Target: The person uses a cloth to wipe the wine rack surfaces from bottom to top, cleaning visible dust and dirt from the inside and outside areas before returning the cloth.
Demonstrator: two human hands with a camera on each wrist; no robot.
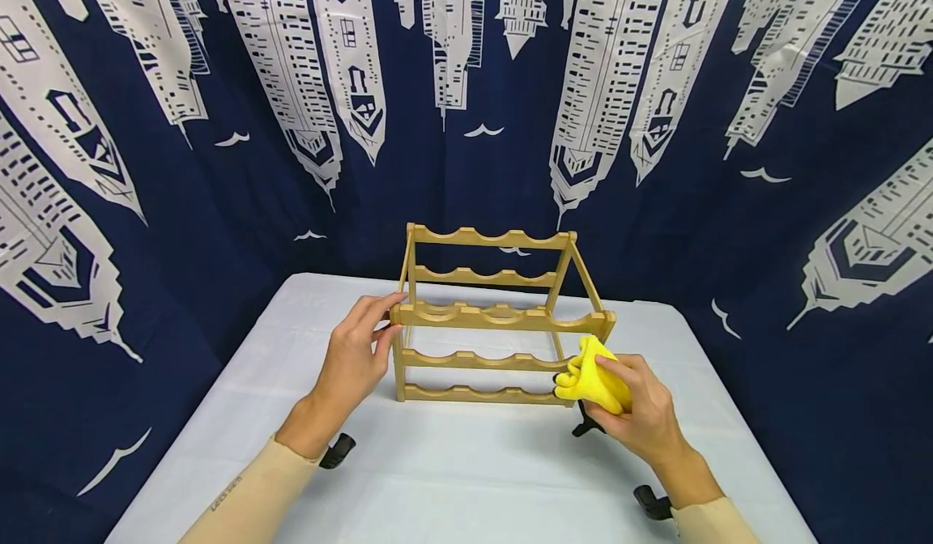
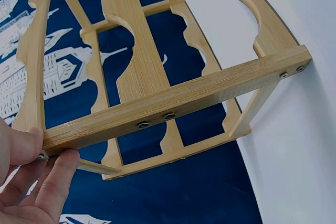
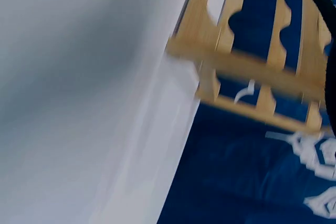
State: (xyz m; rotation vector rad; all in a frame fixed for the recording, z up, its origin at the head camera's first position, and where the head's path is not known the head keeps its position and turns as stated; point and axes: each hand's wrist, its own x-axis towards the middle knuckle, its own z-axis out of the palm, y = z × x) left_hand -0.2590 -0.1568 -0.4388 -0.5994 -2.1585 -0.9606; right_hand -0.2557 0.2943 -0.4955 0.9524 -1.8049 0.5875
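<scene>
A light wooden bottle rack (image 1: pixel 474 317) with scalloped rails stands on the white-covered table. My left hand (image 1: pixel 357 346) pinches the rack's front left upper corner between thumb and fingers. In the left wrist view, that hand's thumb and fingertips (image 2: pixel 59 182) lie around the end of a side bar (image 2: pixel 199 92). My right hand (image 1: pixel 645 414) grips a bunched yellow cloth (image 1: pixel 598 382) in front of the rack's right side. In the right wrist view, the rack (image 3: pixel 247 69) is blurred, and neither the right hand nor the cloth shows.
White cloth covers the table (image 1: pixel 437 479). A dark blue curtain (image 1: pixel 452 180) printed with upside-down white buildings hangs behind and beside it. Small black pieces (image 1: pixel 338 452) sit near both wrists. A black strip (image 3: pixel 332 87) crosses the right wrist view's edge.
</scene>
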